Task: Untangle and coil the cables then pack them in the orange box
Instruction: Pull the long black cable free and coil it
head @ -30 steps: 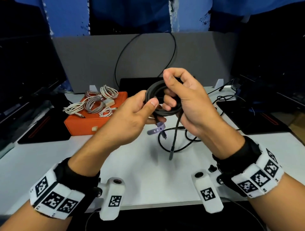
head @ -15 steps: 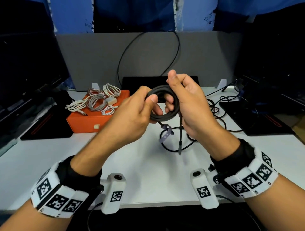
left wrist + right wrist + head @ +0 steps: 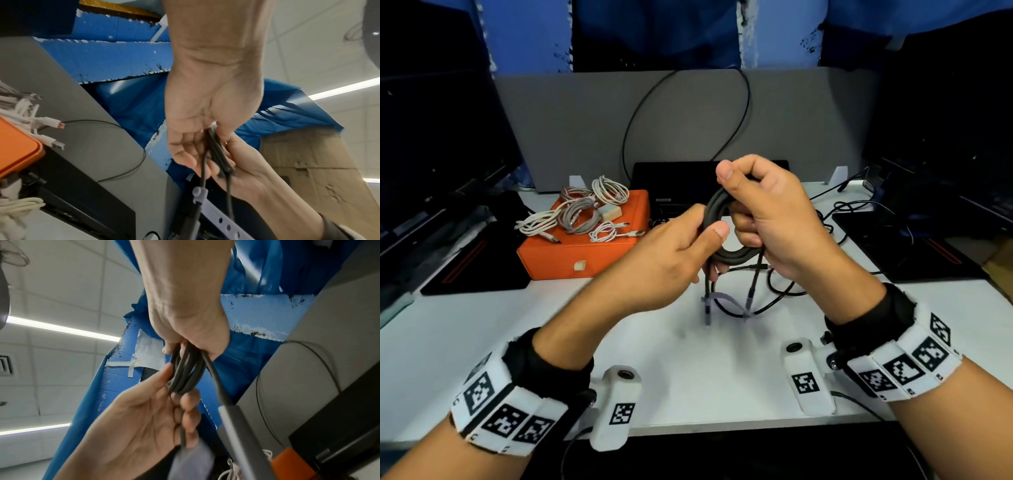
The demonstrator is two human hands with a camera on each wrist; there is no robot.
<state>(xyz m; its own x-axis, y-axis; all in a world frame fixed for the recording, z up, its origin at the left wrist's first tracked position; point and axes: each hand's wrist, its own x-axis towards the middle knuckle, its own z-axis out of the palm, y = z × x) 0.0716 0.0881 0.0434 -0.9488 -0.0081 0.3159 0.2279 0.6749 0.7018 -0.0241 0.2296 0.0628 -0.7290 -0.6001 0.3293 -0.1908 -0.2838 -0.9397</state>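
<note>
A dark grey cable coil [image 3: 717, 209] [image 3: 186, 373] is held in the air above the white table [image 3: 482, 325]. My right hand [image 3: 763, 212] grips the coil's top and right side, fingers curled through the loop. My left hand [image 3: 681, 246] pinches its lower left side with the thumb on the front. Two plug ends [image 3: 751, 294] hang down, and a lilac strap [image 3: 726, 299] [image 3: 218, 216] dangles from one end. The orange box [image 3: 585, 253] stands shut at the back left, with several white and grey coiled cables [image 3: 582, 212] on its lid.
Loose black cables [image 3: 780, 291] lie on the table under and right of my hands. A grey divider panel [image 3: 688, 120] stands behind, with a black device [image 3: 671, 178] at its foot. Black pads [image 3: 476, 270] [image 3: 914, 246] lie at both sides.
The coil has tilted from face-on to nearly edge-on. My right hand rose over its top. Both plug ends and the strap now hang straighter down.
</note>
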